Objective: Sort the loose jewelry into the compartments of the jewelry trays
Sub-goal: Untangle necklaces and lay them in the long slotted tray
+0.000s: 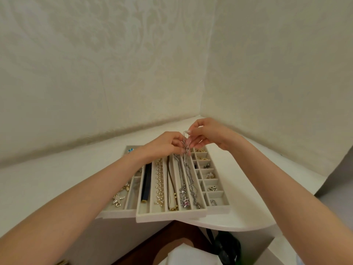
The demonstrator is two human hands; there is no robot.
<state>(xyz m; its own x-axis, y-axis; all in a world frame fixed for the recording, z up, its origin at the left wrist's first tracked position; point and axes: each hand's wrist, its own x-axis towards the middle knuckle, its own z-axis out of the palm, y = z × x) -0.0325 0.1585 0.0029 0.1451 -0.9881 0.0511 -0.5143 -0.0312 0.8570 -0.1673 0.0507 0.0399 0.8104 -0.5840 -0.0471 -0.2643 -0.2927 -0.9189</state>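
Grip of your left hand (164, 145) and right hand (209, 134) is pinched on a thin silver chain (185, 139) hanging over the far end of the middle tray (172, 217) at the near edge of the table (57, 178); judged light, limp, tangle-prone: hold it by its ends.

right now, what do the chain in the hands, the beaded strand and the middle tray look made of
Chain, pinched by left hand and right hand: thin silver-toned metal, going by its bright grey glint. Beaded strand: pearl or imitation, cream round beads with a soft sheen. Middle tray: matte beige fabric covering, perhaps velvet or felt; no shine.
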